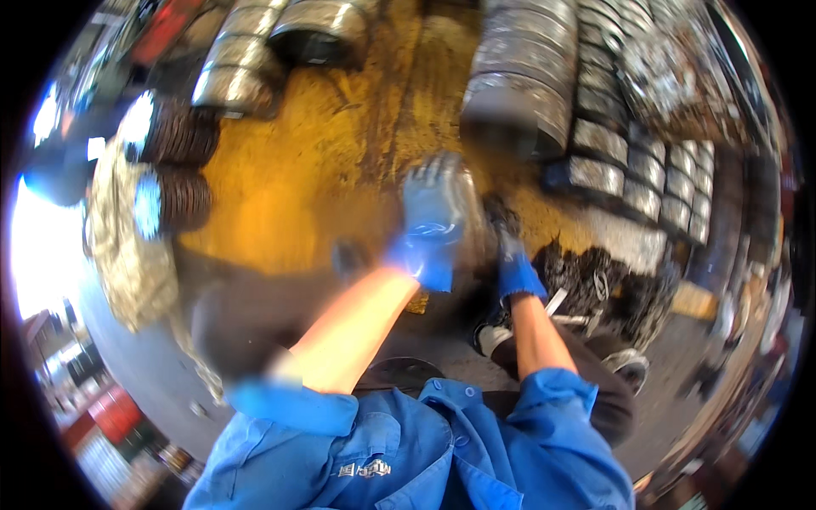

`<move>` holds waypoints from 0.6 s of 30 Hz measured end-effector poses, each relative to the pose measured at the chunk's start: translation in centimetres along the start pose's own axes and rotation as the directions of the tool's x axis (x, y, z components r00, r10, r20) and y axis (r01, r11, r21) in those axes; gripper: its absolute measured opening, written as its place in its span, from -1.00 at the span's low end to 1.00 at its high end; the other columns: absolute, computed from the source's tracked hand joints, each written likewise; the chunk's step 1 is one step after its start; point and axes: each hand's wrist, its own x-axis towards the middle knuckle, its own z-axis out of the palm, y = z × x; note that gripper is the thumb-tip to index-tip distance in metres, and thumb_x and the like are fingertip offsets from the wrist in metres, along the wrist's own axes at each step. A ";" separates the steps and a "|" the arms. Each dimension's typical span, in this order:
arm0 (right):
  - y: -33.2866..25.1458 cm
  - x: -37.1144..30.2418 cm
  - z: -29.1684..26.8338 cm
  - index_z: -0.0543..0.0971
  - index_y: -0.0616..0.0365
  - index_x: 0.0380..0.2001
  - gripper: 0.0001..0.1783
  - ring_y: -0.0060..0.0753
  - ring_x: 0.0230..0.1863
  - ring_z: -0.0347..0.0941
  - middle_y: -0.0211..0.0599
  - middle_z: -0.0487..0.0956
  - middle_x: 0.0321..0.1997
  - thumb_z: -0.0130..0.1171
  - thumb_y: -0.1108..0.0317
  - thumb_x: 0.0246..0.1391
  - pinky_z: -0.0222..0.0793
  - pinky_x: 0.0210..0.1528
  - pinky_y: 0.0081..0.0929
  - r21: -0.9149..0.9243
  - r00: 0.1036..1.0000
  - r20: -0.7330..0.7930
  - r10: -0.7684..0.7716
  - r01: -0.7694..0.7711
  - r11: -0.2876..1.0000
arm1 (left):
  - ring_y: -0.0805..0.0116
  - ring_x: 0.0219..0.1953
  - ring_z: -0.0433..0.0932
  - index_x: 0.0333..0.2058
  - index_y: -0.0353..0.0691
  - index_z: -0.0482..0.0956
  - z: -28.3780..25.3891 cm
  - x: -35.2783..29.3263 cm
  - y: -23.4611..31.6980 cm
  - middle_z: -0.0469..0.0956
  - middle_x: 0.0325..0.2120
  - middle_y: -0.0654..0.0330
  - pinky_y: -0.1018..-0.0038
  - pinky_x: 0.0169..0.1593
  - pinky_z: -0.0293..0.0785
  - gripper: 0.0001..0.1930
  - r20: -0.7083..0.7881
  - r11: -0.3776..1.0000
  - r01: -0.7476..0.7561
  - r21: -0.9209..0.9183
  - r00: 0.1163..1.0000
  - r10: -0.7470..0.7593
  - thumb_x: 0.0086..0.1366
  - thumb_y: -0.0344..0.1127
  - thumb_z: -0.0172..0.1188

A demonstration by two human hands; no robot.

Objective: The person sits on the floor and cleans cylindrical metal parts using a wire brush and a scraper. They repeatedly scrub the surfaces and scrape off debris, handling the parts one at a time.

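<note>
Between my gloved hands is a curved grey metal piece, blurred by motion, above the near edge of the yellow work surface. Over its left side lies my left hand, in a blue glove with grey fingers, gripping it with the fingers reaching over the far part. My right hand, also in a blue glove, is at the piece's right side, its dark fingertips against it and partly smeared. The lower part of the piece is too blurred to make out.
A worn yellow surface carries rows of metal rings at the far right and more rings at the far left. Ribbed dark stacks stand left. Near my right arm lies a dark, stringy heap; smaller rings sit beyond.
</note>
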 end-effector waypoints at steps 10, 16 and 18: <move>-3.9 -7.3 -2.7 0.41 0.24 0.33 -0.40 -0.15 0.33 0.41 -0.11 0.47 0.35 -0.13 0.02 0.47 0.31 0.37 -0.30 -0.100 0.985 -0.002 -0.170 0.169 0.981 | -0.01 0.32 0.43 0.20 -0.11 0.55 4.0 -2.3 -1.2 0.53 0.23 -0.01 -0.04 0.44 0.12 -0.54 -0.085 0.981 0.186 -0.063 0.978 -0.191 0.39 -0.12 0.06; -15.8 -5.0 -3.8 0.45 0.06 0.33 -0.33 0.06 0.32 0.41 -0.05 0.50 0.33 0.02 -0.09 0.28 0.32 0.40 0.10 0.690 0.999 -0.039 -0.004 0.030 0.723 | -0.05 0.28 0.46 0.24 -0.14 0.49 -1.5 -2.3 1.1 0.54 0.22 0.00 0.05 0.42 0.21 -0.47 -0.058 0.913 0.178 -0.367 0.975 -0.214 0.32 -0.15 0.23; -17.6 -9.6 -2.1 0.23 0.10 0.48 -0.17 0.02 0.43 0.28 -0.03 0.31 0.49 0.04 -0.13 0.29 0.15 0.51 0.03 0.044 0.881 -0.291 -0.372 0.400 0.915 | -0.05 0.24 0.50 0.22 -0.14 0.52 -5.8 -2.2 3.7 0.58 0.16 0.01 0.14 0.36 0.32 -0.50 0.236 0.568 0.411 -0.713 0.904 -0.357 0.35 -0.14 0.24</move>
